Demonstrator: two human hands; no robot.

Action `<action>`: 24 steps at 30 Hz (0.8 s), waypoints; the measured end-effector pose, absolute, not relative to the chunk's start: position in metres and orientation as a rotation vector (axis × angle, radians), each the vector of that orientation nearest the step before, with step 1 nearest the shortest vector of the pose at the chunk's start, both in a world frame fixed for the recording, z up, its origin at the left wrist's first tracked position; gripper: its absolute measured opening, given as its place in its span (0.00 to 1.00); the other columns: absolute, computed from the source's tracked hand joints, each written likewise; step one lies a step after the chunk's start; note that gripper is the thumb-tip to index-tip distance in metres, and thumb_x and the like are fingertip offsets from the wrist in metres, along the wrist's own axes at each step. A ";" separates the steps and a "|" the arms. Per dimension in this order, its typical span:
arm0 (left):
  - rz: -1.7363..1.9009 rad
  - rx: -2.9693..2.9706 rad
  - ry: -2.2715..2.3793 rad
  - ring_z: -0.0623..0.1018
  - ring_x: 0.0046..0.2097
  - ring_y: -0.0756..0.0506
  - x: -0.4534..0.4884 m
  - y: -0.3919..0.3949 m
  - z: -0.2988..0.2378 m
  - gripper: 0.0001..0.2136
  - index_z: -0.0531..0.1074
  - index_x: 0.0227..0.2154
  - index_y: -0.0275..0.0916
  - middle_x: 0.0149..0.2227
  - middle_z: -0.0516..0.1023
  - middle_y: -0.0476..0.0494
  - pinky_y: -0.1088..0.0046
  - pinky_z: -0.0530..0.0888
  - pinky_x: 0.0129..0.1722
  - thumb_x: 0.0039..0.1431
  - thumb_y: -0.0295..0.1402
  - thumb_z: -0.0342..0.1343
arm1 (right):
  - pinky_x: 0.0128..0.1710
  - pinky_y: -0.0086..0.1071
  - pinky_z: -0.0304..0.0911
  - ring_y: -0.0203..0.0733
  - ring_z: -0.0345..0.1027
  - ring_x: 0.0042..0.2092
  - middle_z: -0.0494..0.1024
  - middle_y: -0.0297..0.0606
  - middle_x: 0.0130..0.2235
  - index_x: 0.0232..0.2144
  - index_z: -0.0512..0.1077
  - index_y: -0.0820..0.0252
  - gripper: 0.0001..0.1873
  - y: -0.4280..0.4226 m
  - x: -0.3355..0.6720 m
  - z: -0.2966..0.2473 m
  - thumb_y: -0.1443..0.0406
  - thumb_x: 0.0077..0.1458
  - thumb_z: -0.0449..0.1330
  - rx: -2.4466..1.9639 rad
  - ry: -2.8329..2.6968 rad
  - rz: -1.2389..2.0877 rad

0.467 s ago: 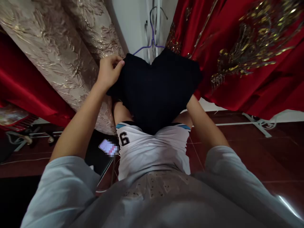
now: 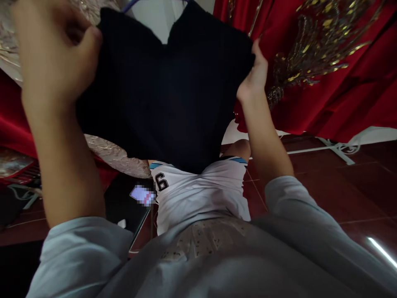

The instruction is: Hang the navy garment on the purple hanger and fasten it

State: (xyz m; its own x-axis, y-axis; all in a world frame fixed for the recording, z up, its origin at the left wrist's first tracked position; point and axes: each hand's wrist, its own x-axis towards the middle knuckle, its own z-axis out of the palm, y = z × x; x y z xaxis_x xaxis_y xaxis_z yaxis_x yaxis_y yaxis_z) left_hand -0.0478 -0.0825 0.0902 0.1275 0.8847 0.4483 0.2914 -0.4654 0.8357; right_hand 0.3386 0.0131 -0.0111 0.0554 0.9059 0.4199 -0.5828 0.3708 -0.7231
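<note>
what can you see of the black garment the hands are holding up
The plain black knit-looking garment is dark, matte and unpatterned, with a V-shaped dip at the middle of its top edge. It is held up spread out in front of the person, its lower edge hanging over the white shorts with the number 6. The left hand has a closed grip on its upper left corner; the right hand holds its upper right edge. A bit of purple hanger shows just above it. Its seams are too dark to make out.

The black garment point(image 2: 164, 91) is plain and dark, spread wide and hanging down, held up at both upper corners, above the white shorts point(image 2: 201, 190).
</note>
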 end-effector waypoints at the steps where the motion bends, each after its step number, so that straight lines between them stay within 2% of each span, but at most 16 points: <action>1: 1.330 1.860 1.128 0.57 0.72 0.30 -0.056 -0.075 0.081 0.10 0.76 0.46 0.47 0.50 0.80 0.54 0.53 0.68 0.69 0.67 0.42 0.57 | 0.55 0.42 0.66 0.42 0.71 0.53 0.80 0.34 0.50 0.48 0.73 0.54 0.24 -0.004 0.337 -0.012 0.45 0.62 0.53 -0.366 -1.038 1.109; 2: 1.317 1.907 1.128 0.54 0.74 0.31 -0.061 -0.067 0.069 0.08 0.77 0.43 0.48 0.50 0.80 0.55 0.58 0.65 0.70 0.62 0.39 0.63 | 0.53 0.42 0.67 0.44 0.72 0.53 0.79 0.35 0.50 0.48 0.73 0.53 0.26 -0.022 0.338 -0.015 0.43 0.58 0.57 -0.318 -1.118 1.062; 4: 1.320 2.047 1.118 0.52 0.74 0.32 -0.060 -0.048 0.040 0.08 0.78 0.36 0.47 0.47 0.82 0.56 0.64 0.60 0.72 0.53 0.34 0.69 | 0.47 0.42 0.70 0.48 0.73 0.48 0.79 0.39 0.43 0.45 0.76 0.55 0.35 -0.053 0.339 -0.021 0.36 0.48 0.63 -0.213 -1.415 1.128; 6: 1.347 2.149 1.102 0.58 0.71 0.31 -0.046 -0.033 0.011 0.08 0.78 0.33 0.44 0.41 0.83 0.57 0.63 0.57 0.73 0.51 0.33 0.70 | 0.44 0.43 0.71 0.52 0.75 0.44 0.78 0.44 0.38 0.41 0.78 0.59 0.40 -0.073 0.334 -0.026 0.33 0.41 0.67 -0.180 -1.908 1.300; 8: 1.376 2.204 0.994 0.68 0.63 0.34 -0.020 -0.027 -0.010 0.07 0.77 0.30 0.43 0.38 0.82 0.56 0.58 0.60 0.71 0.53 0.37 0.70 | 0.48 0.46 0.71 0.55 0.76 0.47 0.79 0.47 0.40 0.41 0.79 0.61 0.38 -0.077 0.322 -0.032 0.36 0.42 0.69 -0.313 -2.263 1.239; 11: 1.282 2.286 0.710 0.77 0.51 0.39 0.031 -0.037 -0.022 0.14 0.74 0.23 0.44 0.35 0.81 0.51 0.55 0.64 0.71 0.56 0.44 0.69 | 0.60 0.53 0.64 0.59 0.67 0.61 0.77 0.47 0.52 0.48 0.78 0.54 0.32 -0.055 0.299 -0.045 0.42 0.49 0.70 -0.649 -2.120 0.691; 13: 1.155 2.259 0.640 0.79 0.50 0.40 0.061 -0.050 -0.018 0.18 0.70 0.20 0.44 0.36 0.80 0.47 0.54 0.64 0.71 0.56 0.46 0.70 | 0.65 0.55 0.59 0.59 0.58 0.67 0.74 0.45 0.58 0.52 0.76 0.51 0.32 -0.032 0.294 -0.059 0.43 0.50 0.70 -0.743 -1.965 0.485; 14: 1.111 2.211 0.664 0.78 0.53 0.38 0.072 -0.056 -0.015 0.19 0.69 0.20 0.43 0.37 0.80 0.45 0.53 0.65 0.70 0.55 0.45 0.72 | 0.65 0.54 0.59 0.58 0.58 0.67 0.74 0.45 0.58 0.52 0.76 0.51 0.31 -0.022 0.296 -0.066 0.43 0.52 0.69 -0.762 -1.926 0.480; 16: 1.075 2.099 0.720 0.76 0.59 0.35 0.086 -0.063 -0.010 0.20 0.69 0.20 0.40 0.40 0.81 0.43 0.51 0.68 0.67 0.51 0.41 0.76 | 0.60 0.50 0.66 0.56 0.66 0.61 0.78 0.45 0.50 0.46 0.77 0.54 0.27 -0.007 0.306 -0.080 0.42 0.55 0.67 -0.771 -1.879 0.629; 18: 1.074 2.046 0.690 0.74 0.62 0.34 0.086 -0.066 -0.009 0.19 0.70 0.21 0.39 0.46 0.81 0.41 0.53 0.69 0.66 0.51 0.40 0.76 | 0.47 0.42 0.72 0.49 0.73 0.47 0.78 0.41 0.37 0.36 0.76 0.56 0.27 -0.003 0.322 -0.089 0.39 0.56 0.65 -0.776 -1.754 0.859; 21: 1.119 1.993 0.586 0.75 0.61 0.35 0.074 -0.066 -0.019 0.17 0.72 0.24 0.39 0.55 0.79 0.42 0.56 0.70 0.66 0.54 0.40 0.74 | 0.30 0.32 0.68 0.40 0.70 0.31 0.71 0.34 0.26 0.30 0.72 0.56 0.30 -0.011 0.341 -0.089 0.36 0.55 0.63 -0.787 -1.514 1.092; 24: 1.067 1.906 0.615 0.77 0.60 0.33 0.065 -0.072 -0.033 0.18 0.70 0.23 0.40 0.57 0.78 0.43 0.54 0.72 0.63 0.54 0.42 0.73 | 0.26 0.29 0.62 0.37 0.65 0.27 0.69 0.32 0.24 0.32 0.73 0.55 0.30 -0.023 0.343 -0.080 0.35 0.53 0.64 -0.781 -1.593 1.173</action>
